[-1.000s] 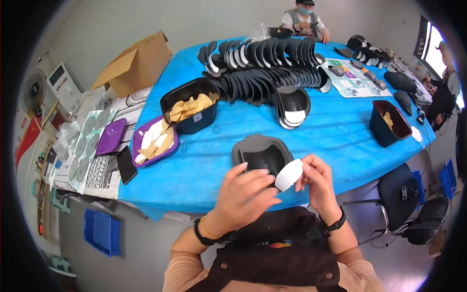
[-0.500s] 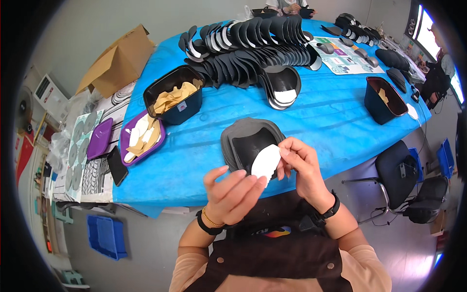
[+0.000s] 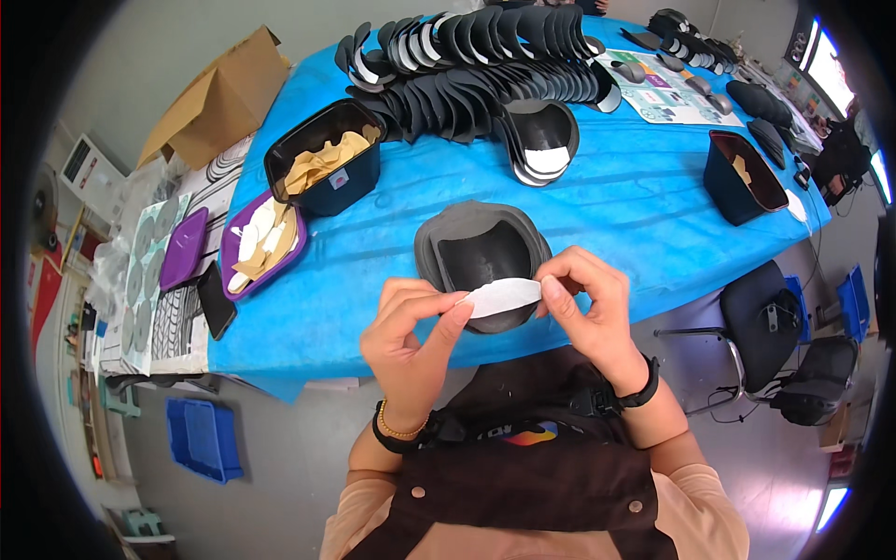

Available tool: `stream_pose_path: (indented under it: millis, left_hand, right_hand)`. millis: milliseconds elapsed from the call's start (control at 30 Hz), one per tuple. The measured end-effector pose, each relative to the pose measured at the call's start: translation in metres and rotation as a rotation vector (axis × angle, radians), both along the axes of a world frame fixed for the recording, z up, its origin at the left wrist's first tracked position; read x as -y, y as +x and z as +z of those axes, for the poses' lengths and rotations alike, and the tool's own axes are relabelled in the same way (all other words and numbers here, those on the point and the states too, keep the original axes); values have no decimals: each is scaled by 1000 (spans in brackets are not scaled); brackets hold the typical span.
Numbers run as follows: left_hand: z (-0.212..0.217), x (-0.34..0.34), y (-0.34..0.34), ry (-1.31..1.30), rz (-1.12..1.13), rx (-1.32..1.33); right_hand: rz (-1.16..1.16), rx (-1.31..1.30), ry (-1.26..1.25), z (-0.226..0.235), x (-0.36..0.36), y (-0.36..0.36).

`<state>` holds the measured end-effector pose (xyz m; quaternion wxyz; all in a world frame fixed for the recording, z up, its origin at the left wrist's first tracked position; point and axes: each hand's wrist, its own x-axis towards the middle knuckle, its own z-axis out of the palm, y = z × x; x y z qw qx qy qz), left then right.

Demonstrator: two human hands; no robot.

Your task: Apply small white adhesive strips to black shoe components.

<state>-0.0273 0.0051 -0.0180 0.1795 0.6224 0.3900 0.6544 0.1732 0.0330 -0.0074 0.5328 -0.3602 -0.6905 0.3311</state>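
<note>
A white leaf-shaped piece [image 3: 505, 296], thin like paper or cloth, is stretched between my two hands. My left hand [image 3: 411, 338] pinches its left tip between thumb and fingers. At the other tip, my right hand [image 3: 595, 303] grips it the same way. Right behind and beneath it, on the blue-covered table, sits a stack of black curved moulded pieces [image 3: 481, 233] with a hollow, smooth middle. The white piece hangs over the stack's near rim; whether they touch I cannot tell.
Rows of black curved pieces [image 3: 467, 103] stand at the back of the blue table cover [image 3: 644, 205]. A black bin [image 3: 327, 187] with tan pieces and a purple tray [image 3: 280, 266] are at left, a second black bin [image 3: 742, 191] at right. A phone [image 3: 216, 303] lies near the left edge.
My left hand has come to the white piece and taken its free end. The piece has turned from upright to nearly level, held at both tips.
</note>
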Motion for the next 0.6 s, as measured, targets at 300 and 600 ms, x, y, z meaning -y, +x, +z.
stream_pose_path:
  millis: [300, 600]
  left_hand:
    - [-5, 3, 6, -226, 12, 8]
    - [-4, 7, 8, -234, 152, -209]
  right_hand:
    - [-158, 314, 185, -7, 3, -2]
    - [-263, 629, 395, -15, -1, -11]
